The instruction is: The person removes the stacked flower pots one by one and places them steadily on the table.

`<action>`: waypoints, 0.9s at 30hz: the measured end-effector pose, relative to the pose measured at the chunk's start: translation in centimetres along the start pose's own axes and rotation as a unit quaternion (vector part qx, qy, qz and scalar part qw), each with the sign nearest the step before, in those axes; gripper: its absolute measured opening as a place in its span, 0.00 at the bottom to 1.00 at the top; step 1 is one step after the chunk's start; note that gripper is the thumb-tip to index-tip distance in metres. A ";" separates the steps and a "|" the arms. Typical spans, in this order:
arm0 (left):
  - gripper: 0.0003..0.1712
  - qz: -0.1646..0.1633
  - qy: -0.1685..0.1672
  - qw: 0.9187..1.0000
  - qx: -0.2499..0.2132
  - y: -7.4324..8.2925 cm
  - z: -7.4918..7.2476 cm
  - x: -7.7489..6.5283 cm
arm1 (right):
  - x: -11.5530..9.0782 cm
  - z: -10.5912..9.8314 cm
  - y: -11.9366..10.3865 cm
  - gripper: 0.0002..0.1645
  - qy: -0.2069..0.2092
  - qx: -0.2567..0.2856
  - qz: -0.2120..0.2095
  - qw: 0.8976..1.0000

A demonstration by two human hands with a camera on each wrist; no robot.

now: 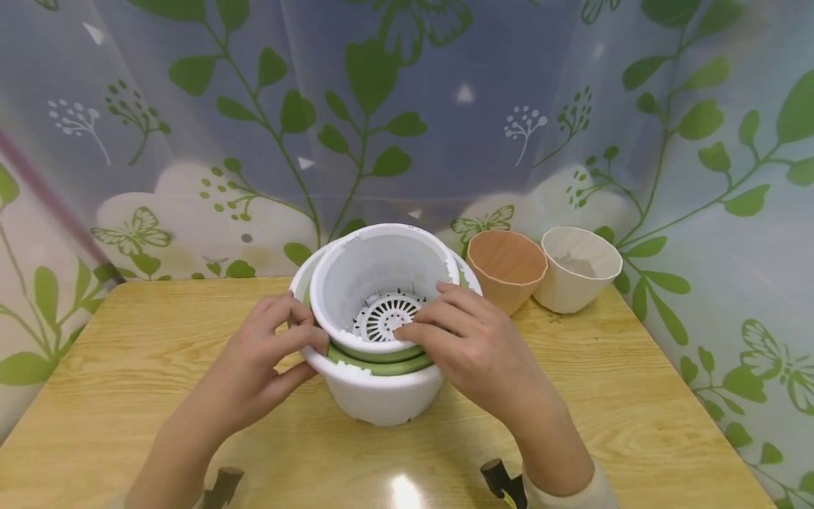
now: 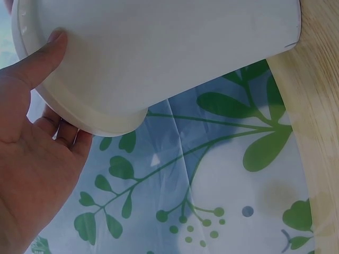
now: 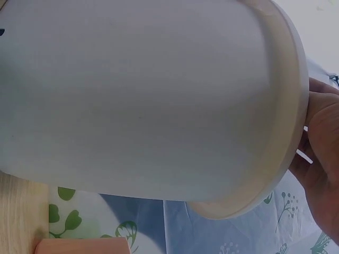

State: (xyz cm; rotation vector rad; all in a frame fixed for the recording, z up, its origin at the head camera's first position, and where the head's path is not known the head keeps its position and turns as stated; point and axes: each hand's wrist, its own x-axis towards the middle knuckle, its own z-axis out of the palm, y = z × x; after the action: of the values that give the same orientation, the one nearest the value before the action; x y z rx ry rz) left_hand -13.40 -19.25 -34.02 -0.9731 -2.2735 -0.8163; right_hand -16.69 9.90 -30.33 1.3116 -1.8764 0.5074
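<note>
A large white plastic flowerpot (image 1: 384,403) stands on the table with green pots (image 1: 394,367) nested inside it. Innermost sits a smaller white flowerpot (image 1: 381,244), with a slotted disc (image 1: 388,318) at its bottom. My left hand (image 1: 267,353) grips the large pot's rim from the left, fingers over the edge; in the left wrist view its thumb (image 2: 50,53) presses the outside wall. From the right, my right hand (image 1: 473,346) holds the small white pot's rim, fingertips reaching inside it. Its thumb is hidden in the head view.
An orange-brown faceted pot (image 1: 505,265) and a cream faceted pot (image 1: 579,276) stand side by side at the back right of the wooden table (image 1: 636,417). A leaf-patterned curtain (image 1: 394,155) hangs behind the table and along its sides.
</note>
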 end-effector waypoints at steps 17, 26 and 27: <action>0.17 0.002 0.003 1.000 0.001 0.0 0.0 -0.2 | -0.1 0.6 0.2 0.08 0.027 0.000 -0.019 0.999; 0.18 0.002 0.001 1.000 0.003 0.0 0.0 0.0 | -0.1 0.5 0.3 0.09 0.024 -0.005 -0.013 1.000; 0.18 0.003 0.001 1.000 0.002 0.0 0.0 0.1 | -0.1 0.5 0.3 0.09 0.023 -0.004 -0.011 1.000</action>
State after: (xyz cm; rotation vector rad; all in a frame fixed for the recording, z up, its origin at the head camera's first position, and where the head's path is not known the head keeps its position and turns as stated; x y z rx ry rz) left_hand -13.41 -19.22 -33.96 -0.9753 -2.2688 -0.8089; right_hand -17.11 9.74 -30.72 1.3025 -1.8234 0.5134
